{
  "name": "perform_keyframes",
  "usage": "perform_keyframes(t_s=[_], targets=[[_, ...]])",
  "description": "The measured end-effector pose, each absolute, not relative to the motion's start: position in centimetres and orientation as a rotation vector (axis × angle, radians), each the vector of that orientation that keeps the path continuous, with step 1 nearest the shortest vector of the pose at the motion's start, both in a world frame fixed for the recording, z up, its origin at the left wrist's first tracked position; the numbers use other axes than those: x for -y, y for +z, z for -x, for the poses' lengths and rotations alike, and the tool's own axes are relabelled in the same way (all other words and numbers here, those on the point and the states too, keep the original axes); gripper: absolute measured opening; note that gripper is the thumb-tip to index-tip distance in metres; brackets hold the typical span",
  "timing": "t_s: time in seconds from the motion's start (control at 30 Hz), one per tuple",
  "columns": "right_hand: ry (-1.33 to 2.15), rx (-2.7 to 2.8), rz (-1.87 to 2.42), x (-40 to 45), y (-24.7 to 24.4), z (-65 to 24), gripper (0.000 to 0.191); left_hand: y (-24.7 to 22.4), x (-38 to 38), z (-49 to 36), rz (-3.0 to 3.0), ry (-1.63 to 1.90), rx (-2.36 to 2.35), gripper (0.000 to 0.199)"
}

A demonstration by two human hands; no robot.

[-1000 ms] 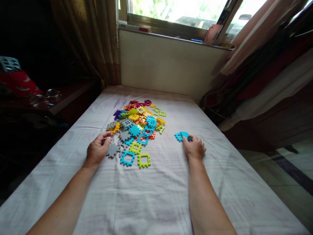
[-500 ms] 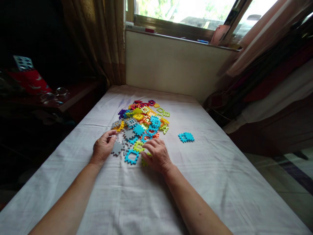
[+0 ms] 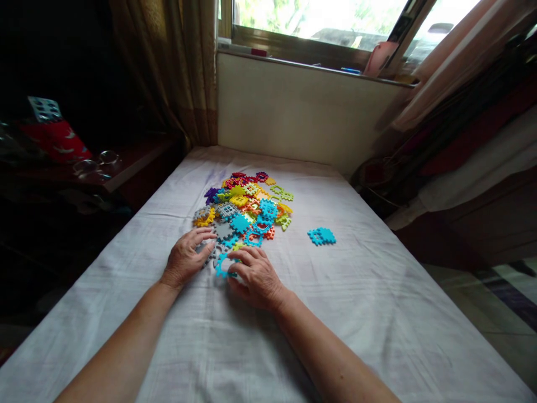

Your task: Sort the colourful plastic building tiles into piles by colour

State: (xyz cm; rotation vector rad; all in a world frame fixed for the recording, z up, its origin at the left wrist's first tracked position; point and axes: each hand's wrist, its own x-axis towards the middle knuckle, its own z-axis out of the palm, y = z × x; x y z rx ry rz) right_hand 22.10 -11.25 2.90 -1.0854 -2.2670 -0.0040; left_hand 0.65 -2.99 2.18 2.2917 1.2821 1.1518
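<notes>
A heap of colourful plastic interlocking building tiles with toothed edges lies on the white-sheeted surface. My right hand (image 3: 255,278), at the near edge of the heap, has its fingers and thumb closed on the right side of a blue square-frame tile (image 3: 220,265). A yellow-green tile (image 3: 238,246) shows partly behind those fingers. To the left, my left hand (image 3: 187,258) rests with fingers apart over a grey tile (image 3: 208,259), which it mostly covers. Just beyond are another grey tile (image 3: 224,230) and a solid blue tile (image 3: 240,224).
Two overlapping blue tiles (image 3: 322,236) lie apart on the right of the sheet (image 3: 356,313). Eyeglasses (image 3: 98,162) and a red patterned container (image 3: 59,140) stand on a dark side table at left. A wall and window close off the far end.
My right hand has moved left from the yellow-green tile to the blue square-frame tile. My left hand has shifted right, over the grey tile.
</notes>
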Motion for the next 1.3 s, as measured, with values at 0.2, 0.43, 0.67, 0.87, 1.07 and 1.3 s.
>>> perform_keyframes(t_s=[0.2, 0.43, 0.67, 0.87, 1.07, 1.3], targets=[[-0.281, 1.790, 1.475, 9.8, 3.4, -28.4, 0.012, 1.6, 2.9, -0.4, -2.481, 0.994, -1.261, 0.034], [-0.401, 1.114, 2.168, 9.3, 0.7, -38.5, 0.017, 1.9, 4.0, -1.4, -2.681, 0.678, -1.358, 0.040], [-0.371, 1.078, 2.208, 9.5, 0.5, -38.5, 0.030, 1.8, 4.7, -2.2, -2.710, 0.650, -1.352, 0.042], [-0.380, 1.424, 1.916, 9.0, 1.4, -34.4, 0.023, 2.5, 4.8, -2.5, -2.649, 0.737, -1.331, 0.028], [-0.204, 1.833, 1.572, 9.1, 2.1, -29.6, 0.020, 2.7, 4.6, -2.0, -2.650, 0.750, -1.332, 0.022], [-0.079, 2.051, 1.622, 8.9, 2.1, -26.8, 0.026, 2.7, 5.1, -2.4, -2.677, 0.745, -1.377, 0.018]])
